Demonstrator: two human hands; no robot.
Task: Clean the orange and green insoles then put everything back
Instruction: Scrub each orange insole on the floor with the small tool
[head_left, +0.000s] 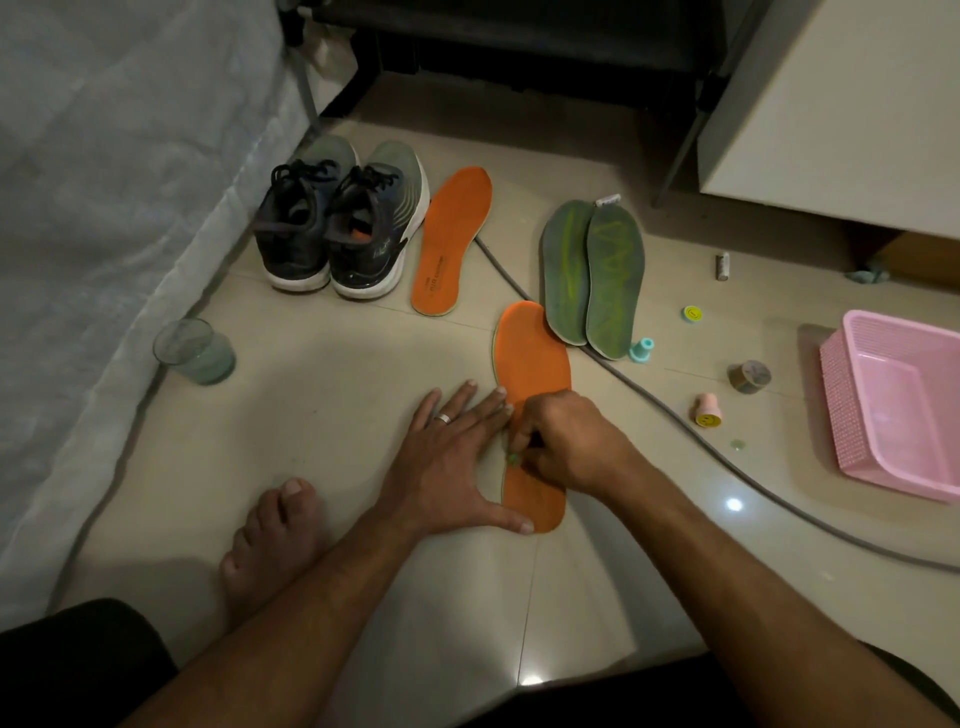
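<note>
Left hand (451, 453) flat at near orange insole (530, 358) edge (right hand (566, 441) on it).

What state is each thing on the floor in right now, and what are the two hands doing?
Near orange insole: flat, being worked on.
Far orange insole: flat beside the shoes.
Green insoles: flat, side by side, overlapping.
Shoes: upright, paired.
Glass: upright.
Pink basket: upright, looks empty.
Left hand: flat, steadying the near insole.
Right hand: pinching a small green tool on it.
</note>
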